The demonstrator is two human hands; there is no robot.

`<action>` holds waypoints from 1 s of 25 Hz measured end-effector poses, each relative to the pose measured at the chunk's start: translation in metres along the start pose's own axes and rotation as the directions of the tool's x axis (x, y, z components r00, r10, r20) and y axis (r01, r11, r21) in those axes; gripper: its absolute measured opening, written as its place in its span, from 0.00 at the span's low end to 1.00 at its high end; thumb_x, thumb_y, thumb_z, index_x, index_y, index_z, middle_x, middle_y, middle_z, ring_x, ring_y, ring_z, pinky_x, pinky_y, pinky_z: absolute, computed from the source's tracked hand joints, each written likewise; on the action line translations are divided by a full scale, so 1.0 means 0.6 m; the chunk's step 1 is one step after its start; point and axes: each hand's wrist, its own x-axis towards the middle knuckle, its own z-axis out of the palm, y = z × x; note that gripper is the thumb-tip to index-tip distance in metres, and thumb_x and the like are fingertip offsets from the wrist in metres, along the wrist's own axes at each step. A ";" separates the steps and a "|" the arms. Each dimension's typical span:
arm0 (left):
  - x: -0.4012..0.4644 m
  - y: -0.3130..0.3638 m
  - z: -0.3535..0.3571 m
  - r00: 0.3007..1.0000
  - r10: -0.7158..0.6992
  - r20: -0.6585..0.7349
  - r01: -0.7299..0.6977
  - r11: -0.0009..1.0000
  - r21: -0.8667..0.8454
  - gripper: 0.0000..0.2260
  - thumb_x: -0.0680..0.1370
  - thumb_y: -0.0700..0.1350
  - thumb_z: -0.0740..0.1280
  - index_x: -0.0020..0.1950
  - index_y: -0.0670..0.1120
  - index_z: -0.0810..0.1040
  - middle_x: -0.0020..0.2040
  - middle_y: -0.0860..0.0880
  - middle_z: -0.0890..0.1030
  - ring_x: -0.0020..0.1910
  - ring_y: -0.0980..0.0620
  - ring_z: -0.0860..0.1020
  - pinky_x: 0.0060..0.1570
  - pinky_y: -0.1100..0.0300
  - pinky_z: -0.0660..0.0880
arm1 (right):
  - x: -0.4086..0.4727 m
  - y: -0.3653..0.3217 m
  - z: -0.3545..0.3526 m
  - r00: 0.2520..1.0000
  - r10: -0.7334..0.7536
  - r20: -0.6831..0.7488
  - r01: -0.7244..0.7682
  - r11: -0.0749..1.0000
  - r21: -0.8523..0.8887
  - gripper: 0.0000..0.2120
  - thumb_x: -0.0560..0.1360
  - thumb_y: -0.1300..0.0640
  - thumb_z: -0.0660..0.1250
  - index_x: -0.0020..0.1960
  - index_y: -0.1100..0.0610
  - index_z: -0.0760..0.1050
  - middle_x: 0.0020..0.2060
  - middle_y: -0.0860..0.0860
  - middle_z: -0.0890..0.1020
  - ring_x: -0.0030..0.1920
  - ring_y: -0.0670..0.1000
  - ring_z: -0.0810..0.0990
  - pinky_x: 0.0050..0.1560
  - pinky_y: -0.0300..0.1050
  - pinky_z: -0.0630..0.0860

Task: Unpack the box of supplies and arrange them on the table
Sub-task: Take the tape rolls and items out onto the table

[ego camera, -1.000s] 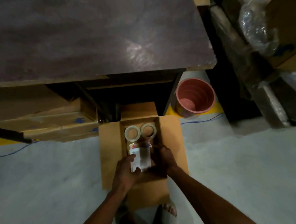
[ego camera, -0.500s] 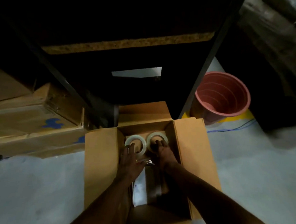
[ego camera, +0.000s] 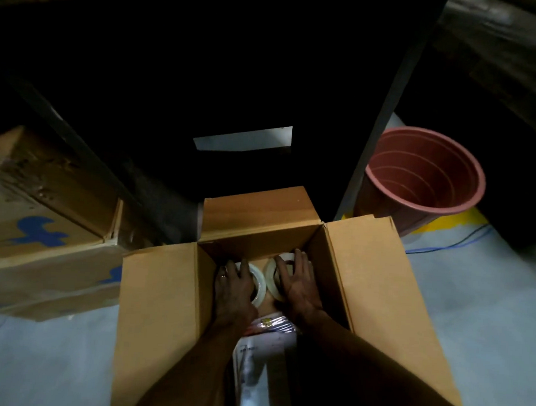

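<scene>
1. Stack of flattened cardboard cartons (ego camera: 41, 239) with blue printing, far left on the floor. Not part of the job.
2. Open cardboard box (ego camera: 156, 315) on the floor, flaps splayed left, right and far. Nothing out of it yet by the look of it, so unpacking barely started.
3. Left hand (ego camera: 234, 290) now down inside the box, fingers spread over the left tape roll (ego camera: 257, 283). Half a second back was only just reaching it; a full second back both hands were nearer, on the plastic-wrapped packet (ego camera: 260, 356). So packet dropped, tape going first, probably.
4. Left grip: draped over the roll's top and left side, looks like closing round it. Roll lying flat on the box floor at the far end, right under the palm.
5. Packet lying near side of the box, between the two forearms, untouched.
6. Right hand (ego camera: 297, 286) same story: fingers over the right tape roll (ego camera: 274, 278), thumb on the inner edge. Can't tell for sure if properly gripped or just resting. Rolls side by side, just about touching.
7. Pink ribbed bucket (ego camera: 425, 181) far right, beside a table leg (ego camera: 378, 125). Table top out of view, so still a lift up and over.
</scene>
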 end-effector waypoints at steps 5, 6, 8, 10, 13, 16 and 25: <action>-0.026 0.004 -0.041 0.997 0.006 0.081 -0.008 1.000 0.015 0.56 0.60 0.54 0.81 0.78 0.46 0.51 0.74 0.39 0.58 0.74 0.37 0.60 0.74 0.46 0.61 | -0.019 -0.013 -0.045 1.000 0.012 0.028 -0.009 0.996 -0.086 0.49 0.70 0.48 0.73 0.79 0.56 0.46 0.75 0.70 0.52 0.76 0.69 0.51 0.77 0.60 0.49; -0.031 0.003 -0.052 0.996 -0.005 0.094 0.004 1.000 0.009 0.57 0.58 0.56 0.81 0.78 0.46 0.51 0.75 0.40 0.58 0.74 0.37 0.60 0.74 0.46 0.60 | -0.033 -0.018 -0.066 1.000 -0.004 0.026 0.006 0.995 -0.098 0.46 0.71 0.52 0.72 0.79 0.56 0.46 0.74 0.70 0.52 0.75 0.69 0.51 0.77 0.59 0.48; -0.046 -0.001 -0.071 0.997 0.014 0.078 -0.019 0.998 0.060 0.57 0.56 0.62 0.79 0.77 0.47 0.55 0.75 0.41 0.58 0.72 0.37 0.60 0.71 0.45 0.62 | -0.067 -0.024 -0.111 0.999 -0.047 0.008 0.048 0.990 -0.135 0.46 0.71 0.56 0.71 0.79 0.58 0.46 0.74 0.69 0.53 0.75 0.68 0.52 0.77 0.58 0.48; -0.094 -0.002 -0.112 0.995 0.055 0.079 -0.061 0.994 0.086 0.56 0.55 0.68 0.76 0.76 0.47 0.59 0.76 0.42 0.59 0.70 0.38 0.62 0.68 0.44 0.63 | -0.119 -0.034 -0.173 0.997 -0.059 0.042 0.065 0.981 -0.184 0.47 0.72 0.53 0.72 0.79 0.58 0.44 0.74 0.69 0.52 0.74 0.68 0.53 0.76 0.56 0.50; -0.201 0.003 -0.211 0.993 0.060 0.104 -0.058 0.998 -0.025 0.57 0.59 0.64 0.78 0.78 0.46 0.52 0.76 0.40 0.54 0.73 0.38 0.60 0.72 0.44 0.62 | -0.201 -0.059 -0.276 0.994 -0.073 0.082 0.086 0.980 -0.182 0.42 0.77 0.50 0.66 0.79 0.57 0.42 0.76 0.69 0.49 0.76 0.67 0.50 0.76 0.54 0.50; -0.297 0.007 -0.318 0.995 0.045 0.084 -0.032 0.989 -0.143 0.58 0.60 0.62 0.79 0.79 0.47 0.48 0.78 0.41 0.52 0.75 0.37 0.58 0.74 0.45 0.60 | -0.282 -0.076 -0.378 0.984 -0.075 0.161 0.098 0.984 -0.145 0.48 0.74 0.49 0.69 0.80 0.58 0.39 0.77 0.68 0.47 0.77 0.66 0.48 0.77 0.53 0.51; -0.556 0.023 -0.714 0.998 -0.046 0.040 0.054 0.974 -0.219 0.55 0.56 0.65 0.79 0.76 0.50 0.58 0.70 0.45 0.62 0.66 0.41 0.65 0.63 0.47 0.68 | -0.505 -0.155 -0.743 0.994 -0.097 0.046 0.095 0.995 0.037 0.52 0.60 0.45 0.78 0.77 0.52 0.55 0.71 0.61 0.61 0.68 0.63 0.65 0.59 0.52 0.75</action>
